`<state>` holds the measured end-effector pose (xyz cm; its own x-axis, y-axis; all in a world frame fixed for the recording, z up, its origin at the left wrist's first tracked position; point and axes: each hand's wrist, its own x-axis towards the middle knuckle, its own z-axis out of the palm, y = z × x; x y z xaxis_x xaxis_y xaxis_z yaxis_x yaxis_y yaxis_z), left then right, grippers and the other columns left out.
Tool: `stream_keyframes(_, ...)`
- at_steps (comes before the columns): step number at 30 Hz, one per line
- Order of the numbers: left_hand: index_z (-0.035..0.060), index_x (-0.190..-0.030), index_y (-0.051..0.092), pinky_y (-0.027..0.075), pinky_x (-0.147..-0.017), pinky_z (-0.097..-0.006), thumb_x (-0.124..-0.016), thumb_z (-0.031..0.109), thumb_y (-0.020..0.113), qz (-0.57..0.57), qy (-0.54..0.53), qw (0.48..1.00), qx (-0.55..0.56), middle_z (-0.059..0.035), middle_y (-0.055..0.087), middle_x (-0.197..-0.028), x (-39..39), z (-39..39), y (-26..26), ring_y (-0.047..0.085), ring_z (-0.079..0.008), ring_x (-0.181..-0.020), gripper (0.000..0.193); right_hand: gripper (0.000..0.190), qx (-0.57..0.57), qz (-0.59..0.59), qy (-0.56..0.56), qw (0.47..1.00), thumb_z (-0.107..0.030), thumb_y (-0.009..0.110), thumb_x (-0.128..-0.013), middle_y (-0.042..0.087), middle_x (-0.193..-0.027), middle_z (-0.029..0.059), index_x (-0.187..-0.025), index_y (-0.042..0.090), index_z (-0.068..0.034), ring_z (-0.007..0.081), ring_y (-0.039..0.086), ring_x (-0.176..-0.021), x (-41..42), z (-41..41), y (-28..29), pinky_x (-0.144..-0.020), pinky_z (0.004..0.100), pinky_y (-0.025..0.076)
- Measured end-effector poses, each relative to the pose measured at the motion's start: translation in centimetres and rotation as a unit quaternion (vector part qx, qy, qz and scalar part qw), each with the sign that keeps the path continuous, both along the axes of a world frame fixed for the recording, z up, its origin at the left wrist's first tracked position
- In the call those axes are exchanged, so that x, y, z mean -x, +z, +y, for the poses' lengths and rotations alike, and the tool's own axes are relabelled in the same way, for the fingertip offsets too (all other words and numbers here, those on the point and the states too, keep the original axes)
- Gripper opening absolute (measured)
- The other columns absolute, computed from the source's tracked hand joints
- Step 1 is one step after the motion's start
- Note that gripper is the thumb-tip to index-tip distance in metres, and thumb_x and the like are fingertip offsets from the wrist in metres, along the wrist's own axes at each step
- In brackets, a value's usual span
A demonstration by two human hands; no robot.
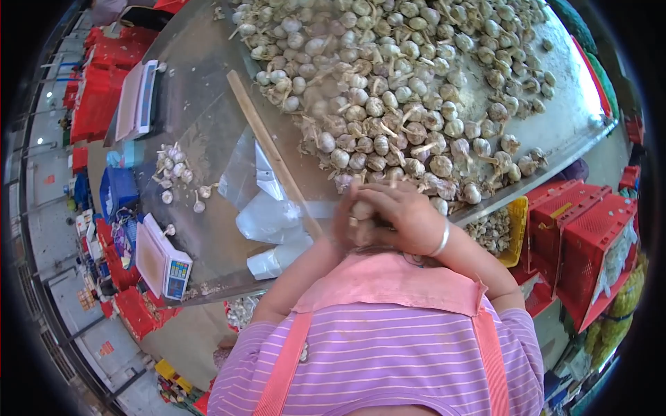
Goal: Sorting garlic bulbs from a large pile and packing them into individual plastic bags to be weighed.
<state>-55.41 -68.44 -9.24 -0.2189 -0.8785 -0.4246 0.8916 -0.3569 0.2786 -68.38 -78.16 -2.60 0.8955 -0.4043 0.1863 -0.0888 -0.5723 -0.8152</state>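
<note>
My two hands are close together at the near edge of a metal table point(203, 119), in front of the chest. My right hand point(408, 216), with a bracelet at its wrist, curls over garlic bulbs point(362, 210). Against their left side is my left hand point(342, 216), blurred and partly hidden, so its grip is unclear. A large heap of garlic bulbs point(380, 104) with dry stems spreads just beyond the hands. Left of them lie clear plastic bags point(276, 216) and a wooden strip point(265, 140).
Two scales point(177, 275) point(148, 99) stand on the table's left, near a small group of garlic bulbs point(174, 166). Below the table's right edge are a yellow crate point(517, 229) of garlic and red crates point(590, 249). A blue basket point(118, 190) is beyond the left edge.
</note>
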Motion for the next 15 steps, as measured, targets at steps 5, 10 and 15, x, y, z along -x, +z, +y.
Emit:
stream_keyframes(5, 0.0079, -0.123, 0.048, 0.051, -0.083, -0.0380, -0.080, 0.050, 0.056, 0.114, 0.149, 0.979, 0.086, -0.0212, 0.043, -0.124, -11.3, 6.4, -1.5, 0.055, -0.0287, -0.100, 0.061, 0.051, -0.010, 0.021, -0.152, 0.988, -0.009, 0.071, -0.069, 0.051, -0.121, 0.0175, -0.116, 0.052, -0.005, 0.0340, 0.052, -0.108, 1.9, 0.1, -1.1, -0.090, 0.0358, 0.044)
stream_keyframes(10, 0.0043, -0.112, 0.054, 0.053, -0.061, -0.0256, -0.085, 0.038, 0.055, -0.401, 0.268, 0.872, -0.083, -0.0154, 0.060, -0.103, -31.2, 15.4, -1.7, 0.062, -0.0193, -0.081, 0.044, 0.029, 0.055, 0.296, -0.314, 0.900, -0.022, 0.065, -0.075, 0.059, -0.094, 0.0162, -0.098, 0.060, -0.004, 0.0342, 0.057, -0.089, 12.2, -3.2, -4.3, -0.079, 0.0402, 0.045)
stream_keyframes(15, 0.0003, -0.122, 0.047, 0.040, -0.091, -0.0419, -0.079, 0.043, 0.059, -0.869, -0.125, 0.126, -0.463, -0.0193, 0.057, -0.107, -29.1, 11.2, 4.1, 0.052, -0.0287, -0.105, 0.062, 0.034, 0.090, 0.440, -0.257, 0.856, -0.022, 0.062, -0.073, 0.058, -0.096, 0.0168, -0.103, 0.057, -0.007, 0.0341, 0.056, -0.092, 12.4, -3.5, -6.0, -0.082, 0.0397, 0.044)
